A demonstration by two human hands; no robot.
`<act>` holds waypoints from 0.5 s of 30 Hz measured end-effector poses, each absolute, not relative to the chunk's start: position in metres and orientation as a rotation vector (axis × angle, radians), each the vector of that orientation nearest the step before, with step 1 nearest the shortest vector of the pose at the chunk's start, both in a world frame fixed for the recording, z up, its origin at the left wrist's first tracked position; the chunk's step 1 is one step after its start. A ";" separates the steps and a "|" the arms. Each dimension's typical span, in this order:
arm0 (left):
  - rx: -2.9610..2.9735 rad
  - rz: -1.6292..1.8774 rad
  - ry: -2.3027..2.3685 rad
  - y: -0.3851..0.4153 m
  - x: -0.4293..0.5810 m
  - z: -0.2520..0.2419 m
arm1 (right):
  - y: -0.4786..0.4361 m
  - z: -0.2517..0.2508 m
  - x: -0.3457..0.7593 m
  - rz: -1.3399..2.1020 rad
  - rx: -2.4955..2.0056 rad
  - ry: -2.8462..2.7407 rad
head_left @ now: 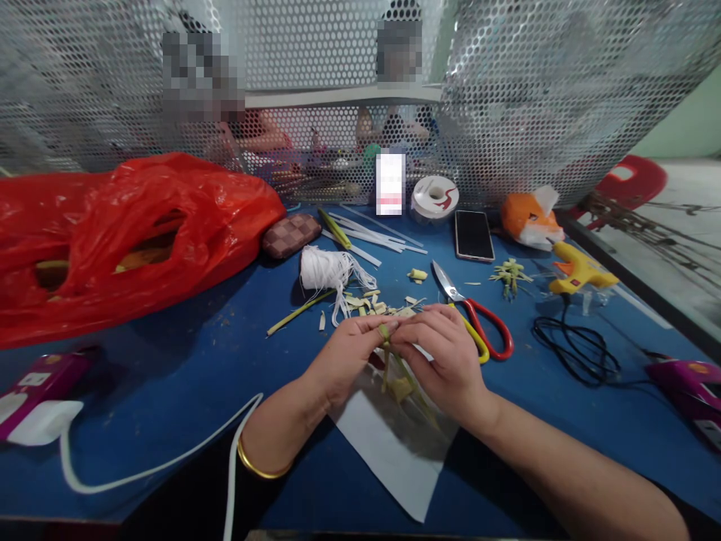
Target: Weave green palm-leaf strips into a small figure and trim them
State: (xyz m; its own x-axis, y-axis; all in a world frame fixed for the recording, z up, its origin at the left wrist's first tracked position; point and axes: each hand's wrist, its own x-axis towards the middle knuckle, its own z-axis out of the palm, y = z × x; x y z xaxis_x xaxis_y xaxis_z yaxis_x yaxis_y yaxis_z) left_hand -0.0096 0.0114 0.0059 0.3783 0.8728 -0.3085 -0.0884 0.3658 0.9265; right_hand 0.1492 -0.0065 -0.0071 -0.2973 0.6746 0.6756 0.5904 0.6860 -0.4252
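Note:
Both hands meet over a sheet of white paper (388,458) at the front of the blue table. My left hand (352,349) pinches a small piece woven from green leaf strips (385,331), with loose strip ends hanging below. Pressed against the same piece, my right hand (442,353) has its fingertips closed on it; the exact grip is partly hidden. Just beyond the hands lie pale cut scraps (369,304). Scissors (473,308) with red and yellow handles rest beside my right hand, blades pointing away.
A spool of white cord (324,269) and a green stalk (301,312) lie ahead left. A red plastic bag (208,225) fills the left. Rightward are a phone (474,234), a woven leaf figure (510,278) and a yellow glue gun (583,272) with black cable. Perforated metal (315,45) stands behind.

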 end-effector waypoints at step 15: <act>0.802 0.752 0.895 0.011 -0.008 0.004 | -0.005 -0.009 0.150 0.124 -0.940 -1.998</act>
State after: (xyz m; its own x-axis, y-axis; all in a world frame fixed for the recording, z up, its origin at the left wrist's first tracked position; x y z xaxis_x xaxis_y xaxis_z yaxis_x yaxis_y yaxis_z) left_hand -0.0076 0.0110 0.0041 0.4233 0.8272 -0.3696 -0.2214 0.4901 0.8431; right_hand 0.1498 -0.0054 -0.0088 -0.3094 0.6588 0.6858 0.5687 0.7062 -0.4218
